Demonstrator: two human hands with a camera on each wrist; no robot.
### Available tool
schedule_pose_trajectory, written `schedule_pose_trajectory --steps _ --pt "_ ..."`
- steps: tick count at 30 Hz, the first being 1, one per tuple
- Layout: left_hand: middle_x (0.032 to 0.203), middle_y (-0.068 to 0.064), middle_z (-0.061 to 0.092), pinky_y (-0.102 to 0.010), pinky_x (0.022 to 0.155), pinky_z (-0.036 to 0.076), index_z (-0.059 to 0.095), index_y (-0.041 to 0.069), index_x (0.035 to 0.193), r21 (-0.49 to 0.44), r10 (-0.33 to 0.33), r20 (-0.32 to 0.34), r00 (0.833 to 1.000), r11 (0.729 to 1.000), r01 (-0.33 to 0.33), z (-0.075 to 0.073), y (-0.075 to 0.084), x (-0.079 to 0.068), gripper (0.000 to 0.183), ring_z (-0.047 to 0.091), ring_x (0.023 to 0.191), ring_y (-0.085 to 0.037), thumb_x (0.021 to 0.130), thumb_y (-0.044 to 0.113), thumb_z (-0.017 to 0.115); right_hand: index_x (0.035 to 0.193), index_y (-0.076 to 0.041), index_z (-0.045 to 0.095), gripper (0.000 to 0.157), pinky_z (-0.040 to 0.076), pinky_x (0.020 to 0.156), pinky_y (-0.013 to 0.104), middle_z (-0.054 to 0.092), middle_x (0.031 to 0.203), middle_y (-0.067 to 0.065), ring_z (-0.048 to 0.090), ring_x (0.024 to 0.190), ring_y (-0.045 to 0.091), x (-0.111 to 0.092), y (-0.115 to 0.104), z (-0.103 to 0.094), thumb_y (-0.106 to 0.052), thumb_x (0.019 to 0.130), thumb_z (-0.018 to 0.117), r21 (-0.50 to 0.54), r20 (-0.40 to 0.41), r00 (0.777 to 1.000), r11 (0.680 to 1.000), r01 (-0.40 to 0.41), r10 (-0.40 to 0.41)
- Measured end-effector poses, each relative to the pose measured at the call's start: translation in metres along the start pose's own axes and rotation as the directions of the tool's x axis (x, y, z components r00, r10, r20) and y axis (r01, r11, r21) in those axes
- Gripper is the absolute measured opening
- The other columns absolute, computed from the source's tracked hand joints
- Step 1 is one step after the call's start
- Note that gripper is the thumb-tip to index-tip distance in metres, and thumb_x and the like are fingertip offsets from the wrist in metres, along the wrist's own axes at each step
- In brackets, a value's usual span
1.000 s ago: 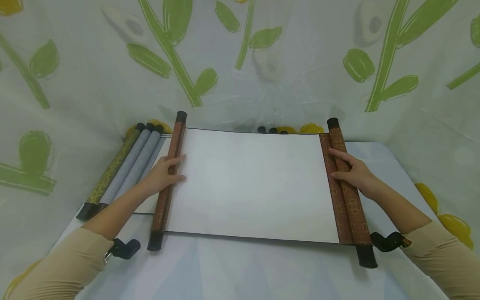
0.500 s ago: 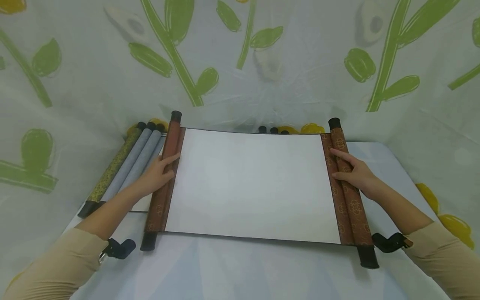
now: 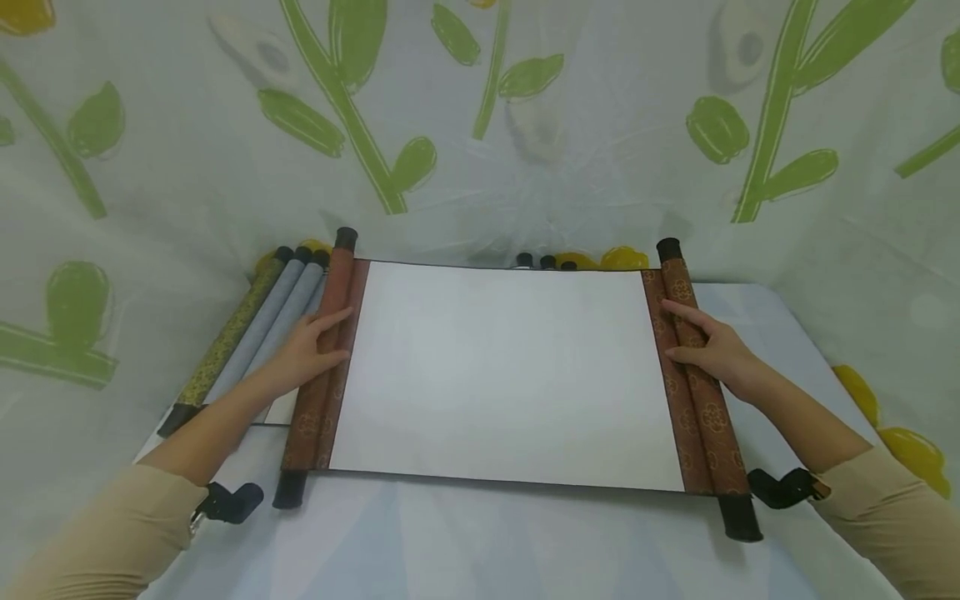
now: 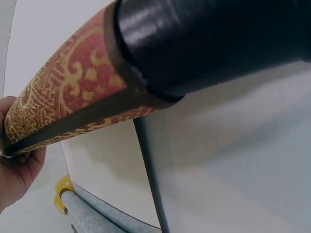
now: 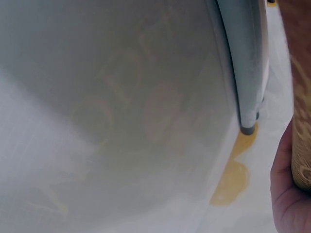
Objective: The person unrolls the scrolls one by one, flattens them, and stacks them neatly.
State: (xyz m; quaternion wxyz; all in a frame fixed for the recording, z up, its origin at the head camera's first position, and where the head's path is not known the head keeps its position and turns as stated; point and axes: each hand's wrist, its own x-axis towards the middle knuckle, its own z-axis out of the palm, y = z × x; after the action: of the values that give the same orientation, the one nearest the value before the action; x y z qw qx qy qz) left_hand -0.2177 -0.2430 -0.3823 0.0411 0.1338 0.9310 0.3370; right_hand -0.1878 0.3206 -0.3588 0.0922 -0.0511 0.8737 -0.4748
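Observation:
A blank white scroll [image 3: 502, 375] with brown patterned borders is spread between both hands. My left hand [image 3: 300, 354] grips its left roller [image 3: 306, 429], thumb and fingers around it. On the right roller [image 3: 712, 417] my right hand [image 3: 716, 346] holds with its thumb and forefinger over the front. Black knobs cap both rollers. In the left wrist view the roller's brocade [image 4: 73, 73] looks red and gold beside a large black knob [image 4: 204, 43]. At the right wrist view's edge, fingers [image 5: 286, 194] curl against the brown roller [image 5: 303, 141].
Behind the left arm lie a yellow-green patterned roll [image 3: 236, 333] and several grey-blue rolls [image 3: 277, 308]. A few black knobs [image 3: 547, 262] peek out behind the scroll's back edge. A pale cloth [image 3: 450, 550] covers the table, and a leaf-printed sheet [image 3: 600, 167] hangs behind.
The left hand and roller have moved to the left, and the brown border beside that roller now shows wider. The right hand has hardly moved.

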Motion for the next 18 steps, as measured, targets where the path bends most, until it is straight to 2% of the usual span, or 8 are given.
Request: schedule_pose_trajectory --steps 3,7,12,15,18 --pt "0.136 -0.041 0.022 -0.064 0.088 0.039 0.029 0.005 0.147 -0.005 0.016 -0.026 1.0 1.0 -0.016 -0.002 -0.002 0.002 0.063 0.03 0.123 -0.055 0.091 0.005 0.057 0.152 -0.017 0.018 0.078 0.006 0.106 0.069 0.004 0.158 0.018 -0.005 0.142 0.043 0.001 0.0 0.001 -0.01 0.089 0.064 0.009 -0.001 1.0 1.0 0.01 -0.01" --pt "0.132 -0.04 0.026 -0.058 0.08 0.042 0.029 0.008 0.148 0.028 0.021 -0.059 0.998 0.999 -0.02 -0.009 -0.006 0.004 0.061 0.038 0.112 -0.05 0.093 0.009 0.055 0.152 -0.013 0.017 0.079 0.007 0.106 0.069 0.006 0.157 0.018 -0.003 0.142 0.044 0.006 -0.003 0.006 -0.009 0.089 0.064 0.007 0.004 1.0 1.0 0.027 -0.027" --pt "0.132 -0.04 0.025 -0.065 0.09 0.034 0.023 0.007 0.15 0.039 0.022 -0.1 0.995 0.999 -0.019 -0.021 -0.011 0.005 0.063 0.033 0.117 -0.054 0.095 0.012 0.054 0.152 -0.014 0.016 0.078 0.01 0.105 0.069 0.006 0.158 0.017 -0.001 0.142 0.044 0.019 -0.008 0.011 -0.012 0.09 0.063 -0.032 0.018 0.999 0.999 0.031 -0.03" --pt "0.135 -0.04 0.023 -0.067 0.095 0.03 0.02 0.009 0.15 0.057 0.002 -0.134 0.991 0.998 0.005 -0.028 -0.013 0.006 0.062 0.029 0.122 -0.055 0.097 0.015 0.052 0.152 -0.015 0.015 0.077 0.011 0.105 0.069 0.005 0.158 0.018 -0.001 0.142 0.043 0.029 -0.011 0.015 -0.013 0.091 0.062 -0.05 0.029 0.999 0.998 0.032 -0.031" --pt "0.134 -0.04 0.025 -0.065 0.093 0.033 0.023 0.01 0.149 0.078 -0.017 -0.177 0.984 0.996 0.031 -0.034 -0.014 0.011 0.06 0.032 0.12 -0.054 0.097 0.017 0.052 0.153 -0.015 0.015 0.077 0.012 0.105 0.068 0.005 0.158 0.018 0.0 0.142 0.043 0.038 -0.016 0.019 -0.012 0.091 0.062 -0.06 0.031 0.999 0.998 0.036 -0.035"
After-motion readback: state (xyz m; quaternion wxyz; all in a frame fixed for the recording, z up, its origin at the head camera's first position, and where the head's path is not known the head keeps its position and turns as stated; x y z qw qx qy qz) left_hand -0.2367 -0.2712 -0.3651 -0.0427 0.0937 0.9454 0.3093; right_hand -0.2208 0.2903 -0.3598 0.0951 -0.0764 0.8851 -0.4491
